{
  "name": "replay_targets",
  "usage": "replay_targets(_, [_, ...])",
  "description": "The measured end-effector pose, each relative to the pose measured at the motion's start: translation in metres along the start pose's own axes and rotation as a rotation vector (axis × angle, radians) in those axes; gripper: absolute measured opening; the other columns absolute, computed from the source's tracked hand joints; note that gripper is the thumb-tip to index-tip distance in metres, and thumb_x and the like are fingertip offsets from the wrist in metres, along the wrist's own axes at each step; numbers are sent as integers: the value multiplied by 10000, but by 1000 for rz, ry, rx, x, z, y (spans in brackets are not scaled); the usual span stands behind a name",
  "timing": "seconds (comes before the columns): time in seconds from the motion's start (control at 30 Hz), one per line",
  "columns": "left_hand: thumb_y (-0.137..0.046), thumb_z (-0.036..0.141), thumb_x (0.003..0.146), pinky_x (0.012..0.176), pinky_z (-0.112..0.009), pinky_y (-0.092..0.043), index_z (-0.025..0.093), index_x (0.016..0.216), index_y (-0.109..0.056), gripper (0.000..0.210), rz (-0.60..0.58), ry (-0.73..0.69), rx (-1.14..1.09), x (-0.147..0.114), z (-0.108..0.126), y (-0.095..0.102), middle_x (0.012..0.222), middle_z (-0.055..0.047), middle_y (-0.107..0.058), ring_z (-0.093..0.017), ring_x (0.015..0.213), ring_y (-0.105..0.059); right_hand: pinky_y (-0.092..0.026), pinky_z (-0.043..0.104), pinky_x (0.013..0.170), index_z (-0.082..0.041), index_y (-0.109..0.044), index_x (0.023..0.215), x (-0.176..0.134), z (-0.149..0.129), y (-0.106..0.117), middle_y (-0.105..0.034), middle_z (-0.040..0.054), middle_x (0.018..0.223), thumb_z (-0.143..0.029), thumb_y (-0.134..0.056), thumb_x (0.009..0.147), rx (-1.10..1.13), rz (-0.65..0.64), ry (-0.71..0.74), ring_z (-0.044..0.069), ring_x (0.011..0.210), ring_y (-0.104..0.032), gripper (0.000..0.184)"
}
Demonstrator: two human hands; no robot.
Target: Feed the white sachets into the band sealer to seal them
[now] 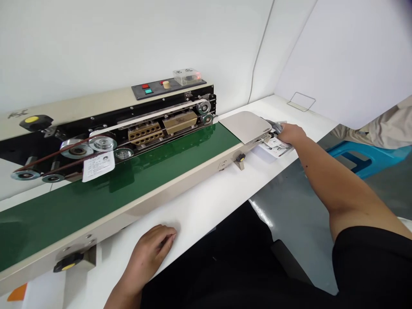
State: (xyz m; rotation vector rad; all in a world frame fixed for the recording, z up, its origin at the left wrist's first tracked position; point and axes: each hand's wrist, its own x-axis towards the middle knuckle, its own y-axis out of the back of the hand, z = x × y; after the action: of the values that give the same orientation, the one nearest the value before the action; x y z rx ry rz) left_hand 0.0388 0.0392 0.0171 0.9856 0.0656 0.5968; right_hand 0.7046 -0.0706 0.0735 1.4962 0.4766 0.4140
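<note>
Hands: two. Left hand (151, 251) rests on the near part of the white table (189, 219), partly open, fingers loosely curled, nothing seen in it. Right hand (291, 134) is stretched out to the far right, beside the end of the machine (106, 107); fingers bent and mostly hidden, a grey item (276, 126) at the fingertips. Cannot tell how tightly they are closed or whether they grip it.

Printed papers (277, 146): under and beside the right hand, on the table; overlapping, number unclear.

White packet (98, 166): one, printed, at the left part of the machine, upright over the green belt (174, 159), top edge by the wheels.

Machine: one belt; one flat metal plate (245, 125) at its right end; two brass-coloured blocks (146, 134); seven metal wheels (103, 141) visible; three black knobs (37, 123) with yellow on them. Panel: two red buttons (146, 86), one green button (148, 91), one cream dial (166, 85), one clear box (186, 77) with a red light.

Far right: one wire stand (301, 102), one blue stool (386, 159).
</note>
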Motion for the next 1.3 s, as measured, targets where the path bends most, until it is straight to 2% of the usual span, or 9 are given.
replay_targets(0.43, [-581, 347, 1057, 674, -288, -543, 282, 999, -730, 173, -5, 8, -6, 1, 3, 1, 873, -17, -737, -196, 772, -706, -534, 441, 947, -260, -723, 1234, -33, 7, 6, -741, 148, 1234, -296, -696, 823, 448, 276, -174, 351, 1126, -676, 414])
replay_targets(0.6, [-578, 349, 1061, 689, -297, -554, 284, 1012, -723, 167, -8, 5, -4, 1, 0, 0, 885, -25, -740, -204, 786, -709, -518, 355, 979, -172, -681, 1330, -37, 11, 2, -702, 188, 1369, -226, -655, 854, 831, 387, -267, 261, 1163, -670, 480])
replay_targets(0.7, [-584, 357, 1057, 681, -292, -551, 286, 1003, -728, 170, -10, 8, -1, 1, 1, 1, 880, -22, -741, -203, 780, -710, -563, 306, 877, -117, -554, 1463, -36, 8, 3, -658, 222, 1434, -187, -588, 874, 1065, 454, -282, 210, 1136, -699, 594])
replay_targets(0.8, [-595, 365, 1049, 690, -288, -554, 284, 1005, -734, 166, 5, 9, -6, 2, 2, 1, 889, -22, -748, -201, 783, -715, -590, 306, 787, -47, -429, 1517, -39, 0, 15, -610, 283, 1464, -141, -545, 840, 1332, 548, -299, 216, 1145, -715, 693])
replay_targets(0.9, [-598, 376, 1048, 702, -287, -557, 277, 1008, -734, 173, 14, 17, -10, 1, 2, 1, 901, -28, -754, -201, 794, -719, -623, 365, 835, -74, -450, 1495, -61, -17, 32, -632, 245, 1450, -134, -555, 778, 1638, 628, -254, 238, 1142, -736, 727])
replay_targets(1.07, [-564, 381, 1064, 726, -287, -550, 255, 1020, -725, 210, 3, 52, -23, 1, 5, -3, 920, -41, -742, -195, 811, -703, -615, 552, 1031, -239, -618, 1410, -173, -72, 25, -756, 78, 1288, -265, -715, 707, 1848, 612, 230, 317, 1218, -732, 710])
replay_targets(1.13, [-586, 396, 1056, 770, -301, -557, 253, 1093, -711, 194, 37, 74, -30, 1, 6, -6, 999, -57, -738, -205, 878, -699, -621, 594, 1026, -389, -646, 1417, -231, -98, 6, -777, -1, 1244, -328, -772, 750, 1652, 429, 475, 320, 1193, -749, 682])
replay_targets(1.2, [-622, 424, 1038, 832, -329, -568, 250, 1232, -671, 264, 109, 95, -47, 0, 8, -8, 1169, -97, -719, -233, 1008, -689, -630, 571, 1037, -521, -648, 1417, -281, -125, -17, -767, -54, 1285, -346, -725, 838, 1354, 217, 884, 297, 1195, -751, 610])
replay_targets(1.3, [-542, 493, 1071, 922, -378, -571, 242, 1414, -574, 426, 198, 51, -133, -2, 8, -9, 1396, -159, -635, -273, 1202, -642, -573, 520, 1133, -530, -622, 1477, -329, -170, -45, -698, -61, 1432, -296, -586, 939, 885, 49, 1374, 282, 1312, -682, 588])
